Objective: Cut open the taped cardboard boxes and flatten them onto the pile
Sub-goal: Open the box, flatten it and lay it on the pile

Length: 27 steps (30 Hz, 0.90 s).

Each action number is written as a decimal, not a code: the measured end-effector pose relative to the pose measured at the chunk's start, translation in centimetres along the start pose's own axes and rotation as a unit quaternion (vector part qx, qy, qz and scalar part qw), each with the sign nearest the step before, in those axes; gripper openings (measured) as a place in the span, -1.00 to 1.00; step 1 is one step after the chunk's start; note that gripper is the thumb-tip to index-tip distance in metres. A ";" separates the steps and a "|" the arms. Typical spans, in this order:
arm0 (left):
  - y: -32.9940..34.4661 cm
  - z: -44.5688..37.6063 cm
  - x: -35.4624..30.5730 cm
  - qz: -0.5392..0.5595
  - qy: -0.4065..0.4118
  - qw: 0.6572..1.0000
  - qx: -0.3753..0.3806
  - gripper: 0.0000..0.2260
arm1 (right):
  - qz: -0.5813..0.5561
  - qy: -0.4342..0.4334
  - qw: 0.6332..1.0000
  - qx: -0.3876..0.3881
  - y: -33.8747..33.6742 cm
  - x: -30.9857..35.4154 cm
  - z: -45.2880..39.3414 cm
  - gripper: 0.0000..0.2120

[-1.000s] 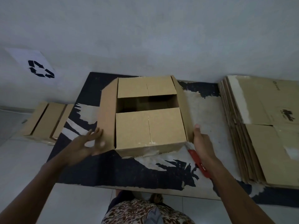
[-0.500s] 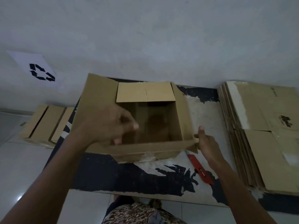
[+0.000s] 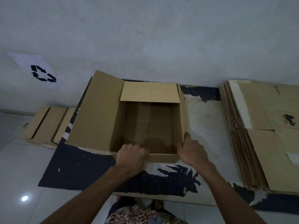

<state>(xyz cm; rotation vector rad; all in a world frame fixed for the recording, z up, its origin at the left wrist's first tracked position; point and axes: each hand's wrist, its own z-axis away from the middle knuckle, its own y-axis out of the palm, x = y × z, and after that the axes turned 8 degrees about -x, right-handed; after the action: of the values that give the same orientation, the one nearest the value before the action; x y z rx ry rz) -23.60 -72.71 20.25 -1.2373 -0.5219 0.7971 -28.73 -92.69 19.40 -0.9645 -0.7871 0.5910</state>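
Box (image 3: 150, 120) now fully open at frame centre; L hand (image 3: 131, 156) has dropped to grip near rim, R hand (image 3: 191, 150) now clamps lower-right corner; red cutter gone from view.

The open box (image 3: 150, 126) sits on the mat (image 3: 77, 168), left of the flattened pile (image 3: 262, 143).
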 end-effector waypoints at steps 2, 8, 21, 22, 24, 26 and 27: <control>-0.1 -0.5 0.5 0.012 0.034 0.999 0.033 -0.77 | 0.009 0.017 1.000 0.013 -0.3 0.5 -0.1 -0.66; -0.6 -4.0 3.1 0.368 -0.034 0.902 0.223 -0.61 | -0.017 0.078 0.996 -0.049 -2.1 2.5 -3.4 -0.25; -7.4 -15.8 3.6 0.259 -0.024 0.925 -0.277 -0.24 | -0.199 0.012 0.975 -0.096 0.9 3.2 -3.9 -0.22; -8.0 -17.0 3.8 0.224 -0.029 0.938 -0.262 -0.20 | -0.197 0.012 0.976 -0.095 1.0 3.1 -3.8 -0.21; -8.4 -19.5 4.6 0.158 -0.031 0.964 -0.211 -0.18 | -0.192 0.015 0.977 -0.090 1.1 3.0 -3.8 -0.16; -7.9 -21.8 5.5 0.118 -0.036 0.980 -0.154 -0.29 | -0.176 0.020 0.980 -0.086 1.0 2.9 -3.9 -0.12; -7.5 -22.8 5.8 0.115 -0.041 0.984 -0.131 -0.36 | -0.165 0.023 0.982 -0.083 1.0 2.8 -4.0 -0.11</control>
<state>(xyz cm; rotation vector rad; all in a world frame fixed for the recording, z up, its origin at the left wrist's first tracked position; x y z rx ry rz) -1.36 -83.34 21.03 -1.5321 -0.5711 1.0001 -23.96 -92.07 18.03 -0.9695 -0.9417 0.2158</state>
